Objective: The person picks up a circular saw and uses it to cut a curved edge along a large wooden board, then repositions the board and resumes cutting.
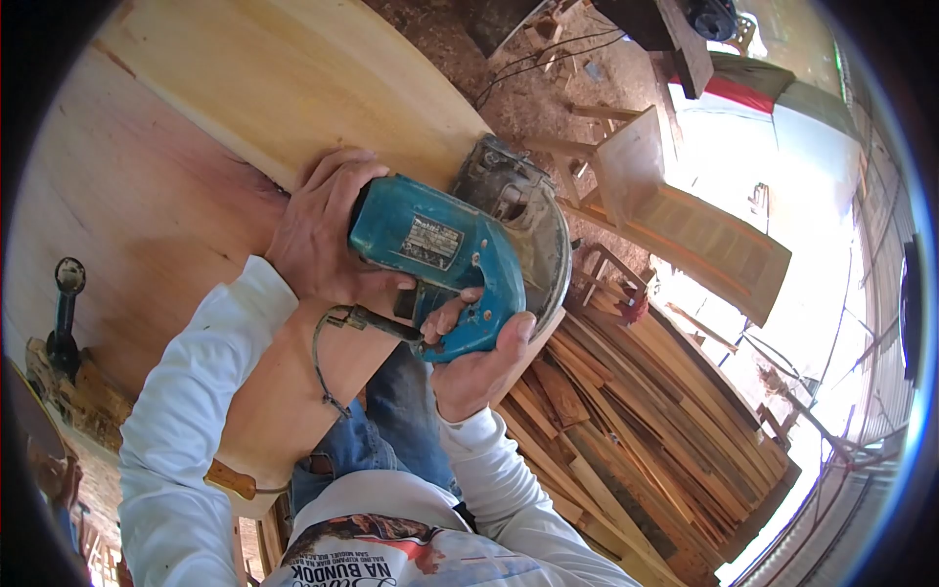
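A teal circular saw [430,245] with a worn metal guard lies over the right edge of a wide wooden slab [225,108]. My left hand [323,230] is wrapped round the rear end of the saw's motor housing, with its fingers over the top. My right hand [479,362] grips the saw's rear handle, fingers through the opening and thumb outside. A black power cord [377,321] comes out near the handle and loops down over the slab's edge. The blade is hidden under the guard.
A stack of long wooden boards [646,421] lies at the lower right. Behind it stands a wooden frame piece [704,225]. Another power tool [64,333] rests at the far left, and a brown handle [231,479] shows by the slab's near edge. Sawdust covers the ground.
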Available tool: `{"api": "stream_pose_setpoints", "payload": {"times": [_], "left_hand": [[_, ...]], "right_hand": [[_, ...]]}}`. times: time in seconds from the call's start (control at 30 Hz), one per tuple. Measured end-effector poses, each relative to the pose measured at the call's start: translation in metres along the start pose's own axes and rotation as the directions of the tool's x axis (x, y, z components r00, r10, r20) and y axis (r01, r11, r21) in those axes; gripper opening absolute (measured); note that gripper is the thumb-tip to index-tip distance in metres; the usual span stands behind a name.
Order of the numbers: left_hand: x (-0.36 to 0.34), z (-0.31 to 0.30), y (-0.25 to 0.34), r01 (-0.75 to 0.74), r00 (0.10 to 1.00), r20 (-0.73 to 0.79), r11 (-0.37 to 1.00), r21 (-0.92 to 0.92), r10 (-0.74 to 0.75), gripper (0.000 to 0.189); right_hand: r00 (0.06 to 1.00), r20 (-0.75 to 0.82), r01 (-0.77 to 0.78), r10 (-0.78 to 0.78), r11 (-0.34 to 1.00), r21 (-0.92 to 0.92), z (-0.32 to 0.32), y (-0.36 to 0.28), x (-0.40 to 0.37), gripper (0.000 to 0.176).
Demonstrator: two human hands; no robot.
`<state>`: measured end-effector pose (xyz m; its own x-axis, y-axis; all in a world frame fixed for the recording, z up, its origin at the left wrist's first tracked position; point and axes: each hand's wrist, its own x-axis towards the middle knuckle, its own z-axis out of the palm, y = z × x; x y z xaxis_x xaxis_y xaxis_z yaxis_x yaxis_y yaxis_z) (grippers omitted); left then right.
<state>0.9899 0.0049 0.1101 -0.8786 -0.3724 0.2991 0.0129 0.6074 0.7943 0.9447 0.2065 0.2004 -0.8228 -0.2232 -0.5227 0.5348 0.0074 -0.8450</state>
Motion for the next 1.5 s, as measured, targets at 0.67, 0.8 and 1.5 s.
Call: {"api": "stream_pose_setpoints", "payload": {"times": [0.67,0.8,1.5], "left_hand": [[0.0,-0.001,0.006,0.058,0.998,0.0,0.998,-0.031,-0.058,0.108],[-0.002,0.0,0.005,0.054,0.998,-0.009,0.998,-0.028,-0.054,0.107],[0.001,0.0,0.003,0.01,1.0,-0.016,1.0,-0.004,-0.01,0.107]], "right_hand": [[1.0,0.004,-0.009,0.009,1.0,-0.024,-0.003,-0.004,0.003,0.075],[1.0,0.01,0.009,-0.009,0.999,-0.039,-0.003,-0.005,0.004,0.074],[1.0,-0.017,-0.011,0.01,1.0,-0.023,-0.001,-0.004,0.003,0.072]]}}
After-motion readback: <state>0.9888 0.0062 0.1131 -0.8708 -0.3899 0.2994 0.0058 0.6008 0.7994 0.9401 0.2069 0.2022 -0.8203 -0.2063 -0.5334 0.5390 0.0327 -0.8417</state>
